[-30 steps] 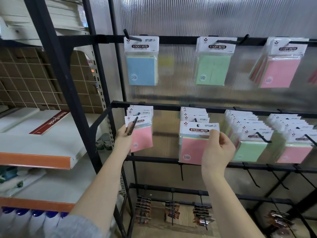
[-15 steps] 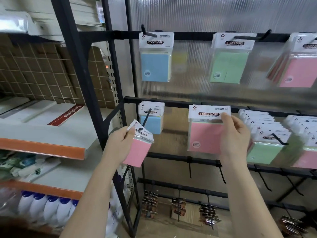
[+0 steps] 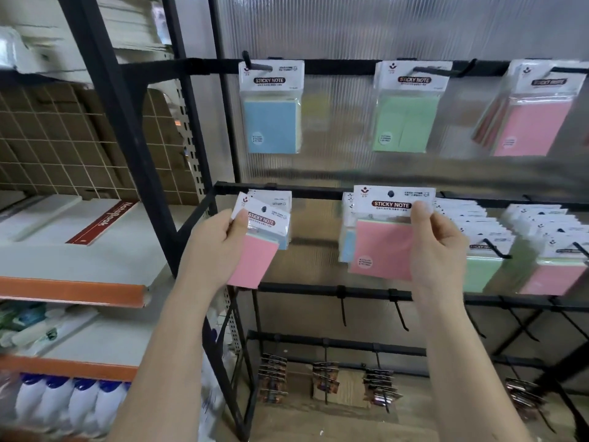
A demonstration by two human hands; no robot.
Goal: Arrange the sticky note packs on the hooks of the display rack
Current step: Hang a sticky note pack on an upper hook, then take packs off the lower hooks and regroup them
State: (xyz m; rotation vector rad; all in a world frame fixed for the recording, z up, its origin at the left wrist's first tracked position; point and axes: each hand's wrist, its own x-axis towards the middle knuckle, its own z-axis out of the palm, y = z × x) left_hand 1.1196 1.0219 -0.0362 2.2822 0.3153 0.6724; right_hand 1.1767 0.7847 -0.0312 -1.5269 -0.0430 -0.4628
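Observation:
My left hand [image 3: 214,250] grips a small bunch of pink sticky note packs [image 3: 259,244], tilted, in front of the middle rail's leftmost hook, where other packs [image 3: 280,199] hang behind. My right hand [image 3: 436,250] pinches the white header of a pink sticky note pack [image 3: 387,237], held upright in front of packs on the second hook. The display rack [image 3: 318,194] carries a blue pack [image 3: 271,122], a green pack [image 3: 404,122] and pink packs [image 3: 535,122] on its top rail. Full rows of green packs [image 3: 478,250] and pink packs [image 3: 551,260] hang at the right.
Bare black hooks [image 3: 400,314] hang from the rail below my hands. Small dark carded items [image 3: 325,381] hang on the lowest rail. To the left stands a shelf with a white notebook box [image 3: 79,231] and white bottles [image 3: 63,406] underneath.
My left hand has lifted its pink packs up toward the leftmost hook. My right hand still holds its pink pack in front of the second hook. The view shifted left.

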